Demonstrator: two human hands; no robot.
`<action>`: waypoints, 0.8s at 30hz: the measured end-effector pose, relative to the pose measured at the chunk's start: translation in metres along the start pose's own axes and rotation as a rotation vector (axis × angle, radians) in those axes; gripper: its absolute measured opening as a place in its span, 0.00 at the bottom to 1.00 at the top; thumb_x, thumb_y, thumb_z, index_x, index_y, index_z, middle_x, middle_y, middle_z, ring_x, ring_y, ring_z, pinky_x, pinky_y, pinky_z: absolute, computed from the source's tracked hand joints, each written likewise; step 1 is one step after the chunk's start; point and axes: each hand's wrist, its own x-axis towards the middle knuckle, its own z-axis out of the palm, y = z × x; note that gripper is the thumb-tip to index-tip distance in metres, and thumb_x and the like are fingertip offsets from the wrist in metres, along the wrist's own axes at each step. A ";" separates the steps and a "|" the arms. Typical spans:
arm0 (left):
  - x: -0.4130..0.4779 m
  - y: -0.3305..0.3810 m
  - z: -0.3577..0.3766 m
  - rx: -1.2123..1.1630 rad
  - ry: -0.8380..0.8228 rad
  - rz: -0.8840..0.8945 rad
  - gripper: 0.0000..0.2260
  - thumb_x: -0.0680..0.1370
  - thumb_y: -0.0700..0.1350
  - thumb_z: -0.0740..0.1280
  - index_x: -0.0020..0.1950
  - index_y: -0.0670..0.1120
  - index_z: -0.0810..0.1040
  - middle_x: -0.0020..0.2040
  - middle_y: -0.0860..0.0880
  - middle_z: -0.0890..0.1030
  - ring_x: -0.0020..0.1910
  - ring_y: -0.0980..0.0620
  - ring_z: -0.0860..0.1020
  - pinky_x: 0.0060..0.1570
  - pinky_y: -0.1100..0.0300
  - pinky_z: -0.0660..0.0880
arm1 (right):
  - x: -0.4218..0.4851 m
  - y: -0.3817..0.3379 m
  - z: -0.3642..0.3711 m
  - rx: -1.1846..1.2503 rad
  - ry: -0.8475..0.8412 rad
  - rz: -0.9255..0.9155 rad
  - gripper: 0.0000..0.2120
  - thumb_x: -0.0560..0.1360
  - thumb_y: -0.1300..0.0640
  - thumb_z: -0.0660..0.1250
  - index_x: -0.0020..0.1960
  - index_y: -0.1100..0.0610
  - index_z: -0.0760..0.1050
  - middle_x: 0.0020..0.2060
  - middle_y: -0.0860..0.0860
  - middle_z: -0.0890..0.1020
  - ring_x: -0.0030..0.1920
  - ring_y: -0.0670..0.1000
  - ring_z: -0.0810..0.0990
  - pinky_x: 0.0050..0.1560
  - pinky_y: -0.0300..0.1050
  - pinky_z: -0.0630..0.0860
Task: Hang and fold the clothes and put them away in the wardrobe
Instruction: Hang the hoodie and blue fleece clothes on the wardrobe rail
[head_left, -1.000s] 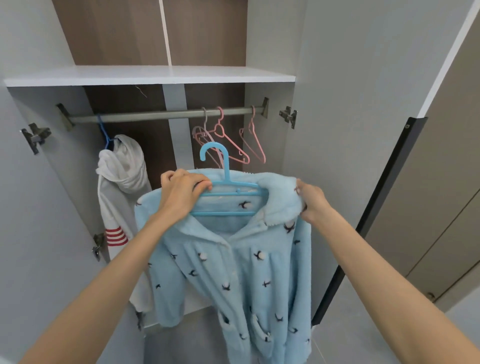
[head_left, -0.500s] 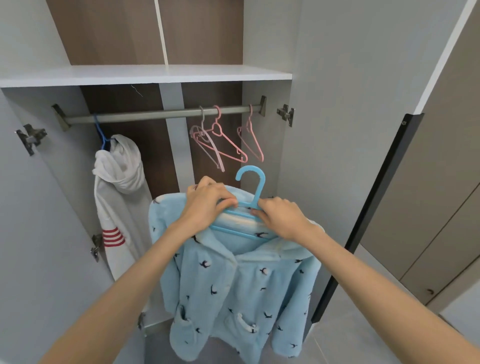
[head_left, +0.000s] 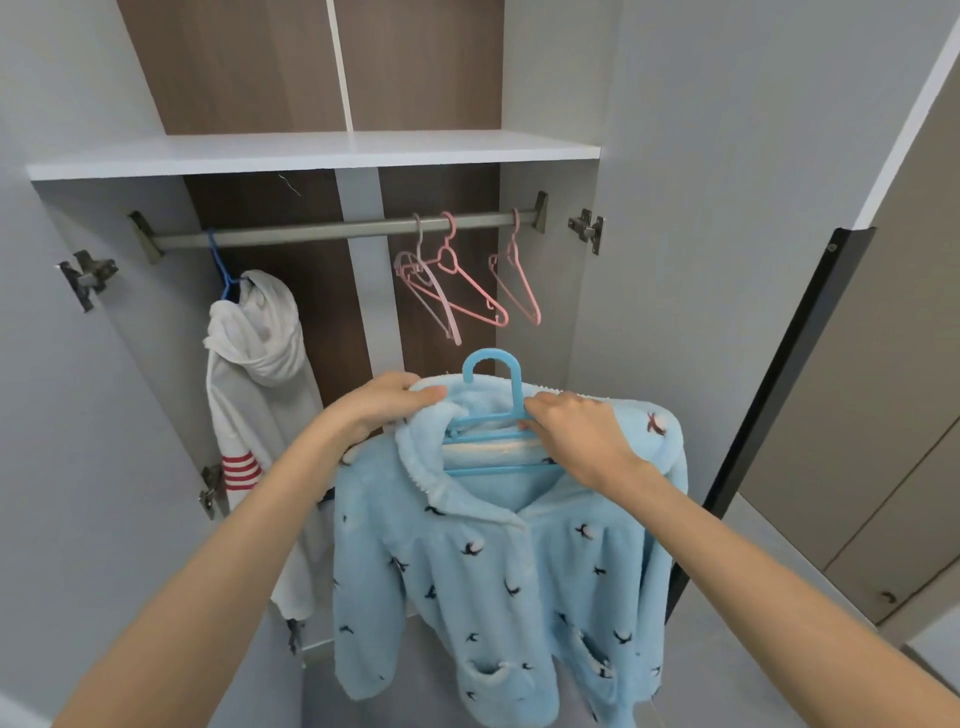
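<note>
Head view: wardrobe (head_left: 545, 312) open, rail (head_left: 332, 231) free between white hoodie (head_left: 260, 395) and pink hangers (head_left: 467, 291). Held below rail: blue fleece pyjama top (head_left: 493, 561), now squarer on blue hanger (head_left: 491, 470) than second ago; left hand (head_left: 384, 405) shifted from hanger bar to pinch collar edge; right hand (head_left: 576, 436) came off shoulder, grasps hanger neck. Judged ready for lift onto rail

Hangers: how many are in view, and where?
5. A light blue hanger inside the blue top, gripped by the right hand. A dark blue hanger on the rail, carrying the white garment. Three empty further right: a grey hanger and two pink hangers. Others may be hidden.
</note>
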 end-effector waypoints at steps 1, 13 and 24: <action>0.000 0.003 0.002 -0.195 -0.018 -0.023 0.17 0.79 0.53 0.64 0.60 0.41 0.76 0.54 0.42 0.79 0.53 0.47 0.77 0.58 0.53 0.74 | -0.002 0.001 0.003 -0.021 -0.027 -0.010 0.10 0.82 0.48 0.55 0.53 0.53 0.72 0.48 0.49 0.78 0.49 0.55 0.78 0.38 0.46 0.66; 0.013 0.003 0.019 -1.011 -0.108 -0.220 0.11 0.80 0.42 0.62 0.47 0.36 0.81 0.40 0.41 0.85 0.36 0.46 0.84 0.50 0.51 0.77 | -0.028 0.024 0.007 0.127 -0.052 0.133 0.08 0.81 0.49 0.57 0.45 0.50 0.68 0.40 0.50 0.78 0.38 0.54 0.71 0.34 0.46 0.64; 0.021 -0.023 0.014 0.608 0.385 0.008 0.10 0.73 0.57 0.69 0.40 0.52 0.81 0.47 0.52 0.81 0.48 0.51 0.78 0.54 0.49 0.77 | -0.032 0.015 0.002 0.114 0.094 0.068 0.12 0.79 0.52 0.63 0.39 0.54 0.67 0.33 0.53 0.77 0.34 0.55 0.70 0.30 0.46 0.64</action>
